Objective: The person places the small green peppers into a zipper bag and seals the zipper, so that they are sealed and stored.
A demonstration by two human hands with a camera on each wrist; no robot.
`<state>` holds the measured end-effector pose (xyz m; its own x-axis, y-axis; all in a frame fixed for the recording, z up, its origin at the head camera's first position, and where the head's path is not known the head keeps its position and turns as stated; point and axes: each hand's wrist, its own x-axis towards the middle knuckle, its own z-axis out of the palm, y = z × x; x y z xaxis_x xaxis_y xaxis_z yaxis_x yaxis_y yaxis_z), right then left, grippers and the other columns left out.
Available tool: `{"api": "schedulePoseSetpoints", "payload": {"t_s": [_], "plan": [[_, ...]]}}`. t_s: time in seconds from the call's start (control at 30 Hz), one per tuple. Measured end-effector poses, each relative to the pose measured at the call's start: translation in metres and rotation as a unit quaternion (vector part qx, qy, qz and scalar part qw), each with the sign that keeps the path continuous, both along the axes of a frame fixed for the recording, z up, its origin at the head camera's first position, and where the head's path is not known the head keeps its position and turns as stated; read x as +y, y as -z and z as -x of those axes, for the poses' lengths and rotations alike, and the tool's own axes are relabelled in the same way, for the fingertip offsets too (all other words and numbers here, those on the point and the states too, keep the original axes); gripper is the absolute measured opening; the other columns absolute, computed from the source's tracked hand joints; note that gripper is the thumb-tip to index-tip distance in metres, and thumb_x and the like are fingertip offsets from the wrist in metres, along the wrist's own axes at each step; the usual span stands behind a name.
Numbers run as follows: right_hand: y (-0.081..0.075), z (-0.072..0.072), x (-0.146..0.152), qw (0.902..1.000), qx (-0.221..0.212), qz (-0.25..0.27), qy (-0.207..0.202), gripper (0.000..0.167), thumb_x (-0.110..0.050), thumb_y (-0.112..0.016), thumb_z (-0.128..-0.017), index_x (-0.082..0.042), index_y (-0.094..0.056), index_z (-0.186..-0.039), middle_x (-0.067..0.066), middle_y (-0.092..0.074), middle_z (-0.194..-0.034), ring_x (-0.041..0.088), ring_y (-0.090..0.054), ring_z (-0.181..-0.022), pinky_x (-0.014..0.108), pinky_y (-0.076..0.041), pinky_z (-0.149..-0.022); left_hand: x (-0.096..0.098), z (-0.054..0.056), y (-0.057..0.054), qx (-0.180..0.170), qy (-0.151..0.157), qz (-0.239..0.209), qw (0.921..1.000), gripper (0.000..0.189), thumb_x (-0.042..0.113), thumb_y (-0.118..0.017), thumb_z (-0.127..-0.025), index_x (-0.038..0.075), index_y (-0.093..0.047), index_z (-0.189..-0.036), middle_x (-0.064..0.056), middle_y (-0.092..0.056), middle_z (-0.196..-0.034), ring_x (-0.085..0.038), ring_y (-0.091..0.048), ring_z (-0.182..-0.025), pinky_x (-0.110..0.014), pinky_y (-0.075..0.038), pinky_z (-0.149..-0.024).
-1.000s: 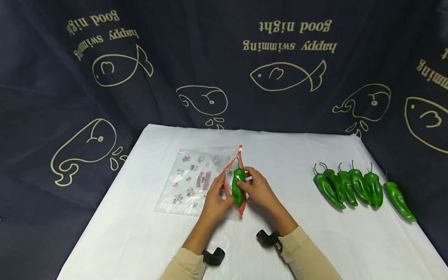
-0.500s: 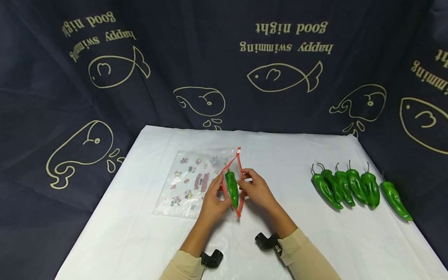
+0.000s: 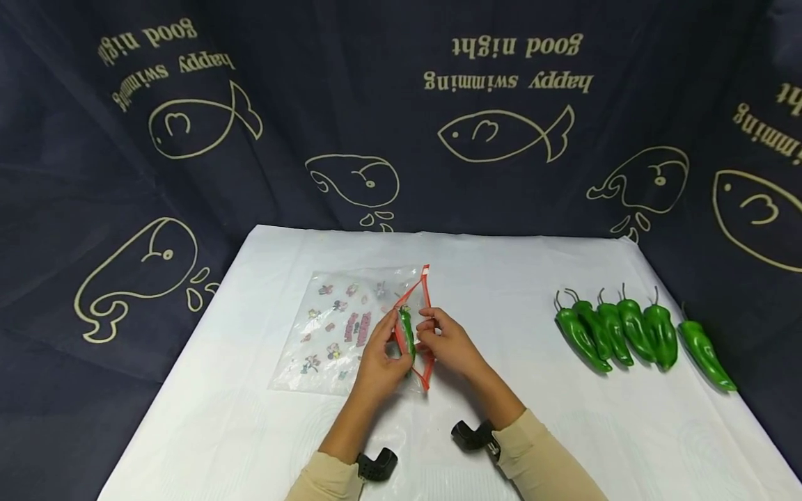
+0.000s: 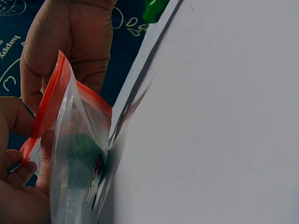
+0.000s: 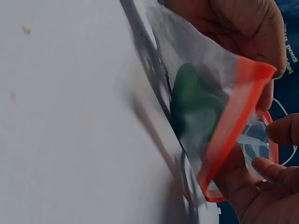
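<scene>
A dark cloth backdrop [image 3: 291, 62] printed with pale fish hangs beyond the bag. The white-covered desk [image 3: 514, 278] spreads out under it. The clear printed bag [image 3: 332, 306] lies flat, its red-edged mouth [image 3: 425, 285] gaping on its right side. Loose green peppers [image 3: 617, 334] lie well to the right of the bag, five in a cluster and one a little apart.

The step in hand looks like settling a single pepper into the bag; the next move probably calls for easing it deeper while the mouth is held wide, so its stem does not snag.

At the bag's mouth, the left hand [image 3: 380, 358] has its grip pinching the near-left edge between thumb and fingers. The right hand [image 3: 452, 344] has its grip bent in at the opposite edge; I cannot tell whether it pinches the plastic or only touches it. Smallest, the bagged pepper [image 3: 406, 327] sits just inside the bag's mouth, beside the left edge, dim through the plastic.
</scene>
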<state>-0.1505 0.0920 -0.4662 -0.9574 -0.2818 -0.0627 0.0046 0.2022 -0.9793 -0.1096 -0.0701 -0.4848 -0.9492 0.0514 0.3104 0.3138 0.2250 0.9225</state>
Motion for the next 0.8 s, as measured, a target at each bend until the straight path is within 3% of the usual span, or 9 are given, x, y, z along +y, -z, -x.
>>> {"api": "schedulePoseSetpoints", "payload": {"t_s": [0.1, 0.13, 0.17, 0.33, 0.47, 0.6, 0.67, 0.8], "plan": [[0.002, -0.001, -0.003, 0.9999, 0.003, -0.004, -0.009, 0.048, 0.004, -0.050, -0.089, 0.005, -0.049, -0.137, 0.023, -0.062, -0.110, 0.038, -0.067, -0.088, 0.044, -0.057, -0.072, 0.000, 0.000, -0.001, 0.004, 0.001, 0.006, 1.0000, 0.084, -0.014, -0.060, -0.073, -0.001, -0.035, -0.152, -0.011, -0.036, -0.156, -0.030, -0.056, -0.111, -0.047, -0.053, -0.084], [0.004, -0.001, -0.004, 0.9999, 0.004, -0.007, -0.011, 0.048, 0.005, -0.050, -0.088, 0.005, -0.049, -0.137, 0.023, -0.063, -0.109, 0.038, -0.067, -0.088, 0.044, -0.057, -0.072, -0.001, 0.002, 0.004, 0.008, 0.000, 0.010, 0.9999, 0.085, -0.013, -0.061, -0.073, 0.002, -0.035, -0.153, -0.009, -0.035, -0.156, -0.028, -0.056, -0.110, -0.044, -0.053, -0.082], [0.007, 0.000, -0.004, 0.9999, 0.005, -0.010, -0.011, 0.049, 0.005, -0.050, -0.088, 0.004, -0.050, -0.137, 0.020, -0.065, -0.107, 0.035, -0.067, -0.088, 0.041, -0.057, -0.070, -0.002, 0.004, 0.008, 0.008, -0.002, 0.014, 0.9999, 0.086, -0.012, -0.061, -0.073, 0.005, -0.036, -0.153, -0.006, -0.035, -0.157, -0.025, -0.055, -0.110, -0.043, -0.053, -0.082], [0.006, -0.003, -0.006, 0.9999, 0.002, -0.011, -0.012, 0.050, 0.005, -0.050, -0.088, 0.001, -0.050, -0.138, 0.013, -0.069, -0.105, 0.030, -0.066, -0.089, 0.036, -0.055, -0.064, -0.002, 0.004, 0.009, -0.009, -0.002, 0.019, 0.9998, 0.089, -0.010, -0.059, -0.071, 0.007, -0.034, -0.155, -0.004, -0.033, -0.158, -0.024, -0.054, -0.112, -0.042, -0.054, -0.080], [0.005, -0.003, -0.007, 0.9997, -0.017, 0.010, -0.016, 0.053, 0.005, -0.048, -0.087, 0.000, -0.048, -0.140, 0.016, -0.067, -0.109, 0.025, -0.065, -0.086, 0.035, -0.057, -0.066, -0.002, 0.003, 0.008, -0.015, -0.001, 0.013, 0.9998, 0.090, -0.010, -0.059, -0.070, 0.006, -0.034, -0.155, -0.004, -0.033, -0.158, -0.023, -0.049, -0.124, -0.043, -0.048, -0.096], [0.008, -0.003, -0.009, 0.9985, -0.040, 0.025, -0.026, 0.057, 0.006, -0.047, -0.084, 0.000, -0.046, -0.141, 0.017, -0.063, -0.113, 0.019, -0.063, -0.081, 0.033, -0.057, -0.067, -0.002, 0.003, 0.008, -0.013, 0.003, 0.003, 0.9999, 0.091, -0.011, -0.060, -0.069, 0.006, -0.033, -0.154, -0.006, -0.032, -0.158, -0.022, -0.033, -0.141, -0.040, -0.030, -0.113], [0.009, -0.002, -0.010, 0.9981, -0.047, 0.026, -0.029, 0.058, 0.006, -0.047, -0.084, 0.000, -0.045, -0.142, 0.018, -0.062, -0.114, 0.018, -0.062, -0.081, 0.032, -0.057, -0.067, -0.001, 0.003, 0.007, -0.018, 0.003, 0.001, 0.9998, 0.091, -0.012, -0.061, -0.070, 0.006, -0.033, -0.154, -0.007, -0.032, -0.158, -0.021, -0.029, -0.143, -0.038, -0.026, -0.114], [0.007, -0.002, -0.006, 0.9986, -0.036, 0.024, -0.032, 0.058, 0.007, -0.048, -0.084, 0.003, -0.044, -0.142, 0.022, -0.062, -0.116, 0.022, -0.065, -0.084, 0.033, -0.057, -0.071, 0.001, 0.000, 0.000, -0.025, 0.003, 0.000, 0.9997, 0.090, -0.016, -0.060, -0.069, 0.001, -0.033, -0.153, -0.013, -0.033, -0.157, -0.025, -0.032, -0.142, -0.037, -0.030, -0.112]]}}
